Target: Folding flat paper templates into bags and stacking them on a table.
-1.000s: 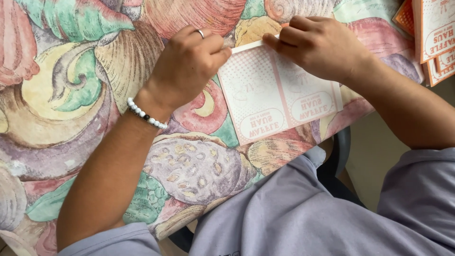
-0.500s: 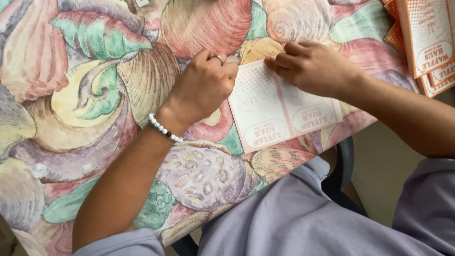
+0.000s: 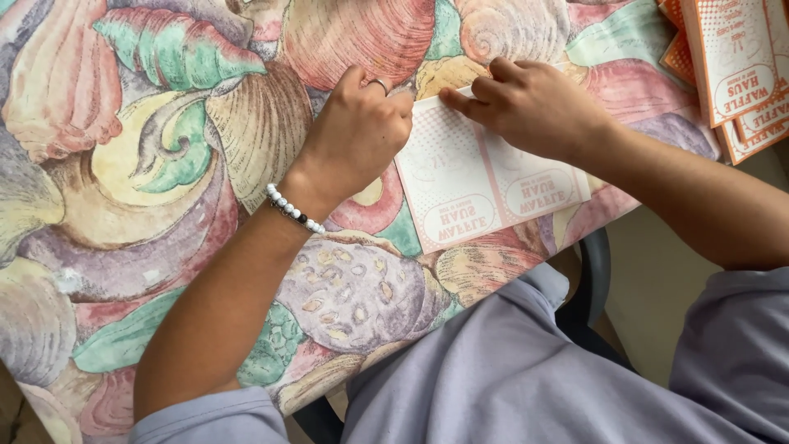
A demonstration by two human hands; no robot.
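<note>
A flat white-and-orange printed paper sheet (image 3: 477, 193) lies on a table covered with a seashell-patterned cloth (image 3: 164, 164). My left hand (image 3: 357, 136), with a ring and a white bead bracelet at the wrist, rests curled at the sheet's upper left corner, fingers touching its edge. My right hand (image 3: 534, 107) presses down on the sheet's top edge, its fingertips pointing toward the left hand. Both hands pinch or press the same far edge; the exact grip is hidden under the fingers.
A stack of similar orange-and-white printed sheets (image 3: 731, 66) sits at the table's upper right corner. My lap in grey-lilac clothing (image 3: 526, 370) and a dark chair edge (image 3: 596, 271) lie below the table's near edge.
The view has shifted, so the hands and sheet appear lower in the frame. Both hands stay on the sheet's far edge, with the fingertips slightly closer together.
</note>
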